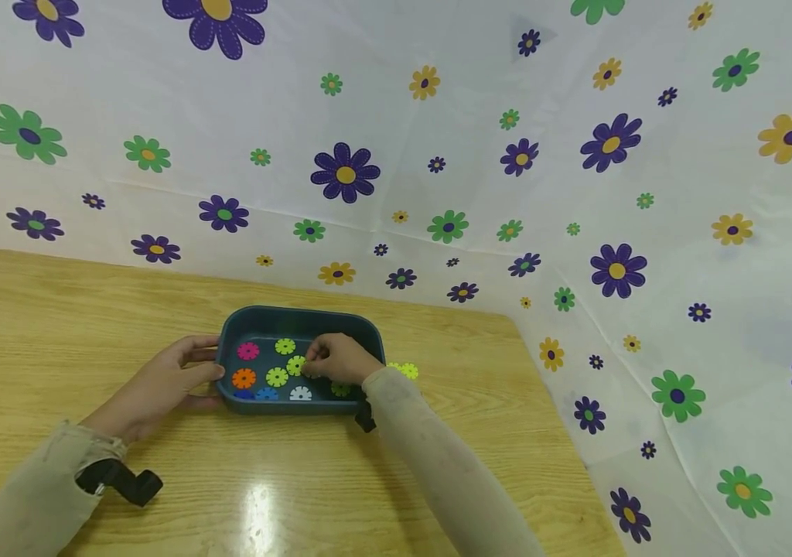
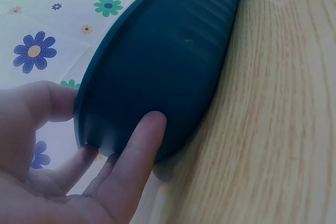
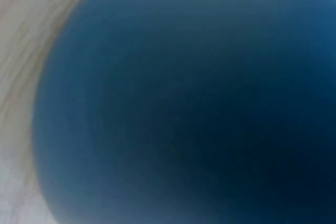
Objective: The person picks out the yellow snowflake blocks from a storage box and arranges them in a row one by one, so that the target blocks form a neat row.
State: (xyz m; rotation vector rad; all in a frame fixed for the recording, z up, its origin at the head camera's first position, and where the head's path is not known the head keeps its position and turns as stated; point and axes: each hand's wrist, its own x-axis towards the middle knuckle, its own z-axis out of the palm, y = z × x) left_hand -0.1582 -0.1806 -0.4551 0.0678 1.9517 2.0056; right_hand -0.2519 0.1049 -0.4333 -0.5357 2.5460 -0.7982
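A dark teal plastic tray (image 1: pixel 298 408) sits on the table with several notched snowflake building discs inside. My left hand (image 1: pixel 166 383) holds the tray's left end; the left wrist view shows fingers (image 2: pixel 147 135) against its outer wall and others at its rim. Over the tray's right half, my right hand (image 1: pixel 342 360) reaches in with curled fingers, thumb and fingertips pinching the edge of a yellow-green disc (image 1: pixel 295 366). Around it lie a pink disc (image 1: pixel 247 351), an orange disc (image 1: pixel 244 378), a blue disc (image 1: pixel 267 394) and a white disc (image 1: pixel 301 394). The tray's blurred wall (image 3: pixel 157 103) fills the right wrist view.
More yellow-green discs (image 1: pixel 408 371) lie just beyond the tray's right end, partly hidden by the right hand. The wooden table (image 1: pixel 229 480) meets a flower-printed white sheet (image 1: pixel 382 131) at the back and right. A black wrist mount (image 1: pixel 121 480) sticks out from the left sleeve.
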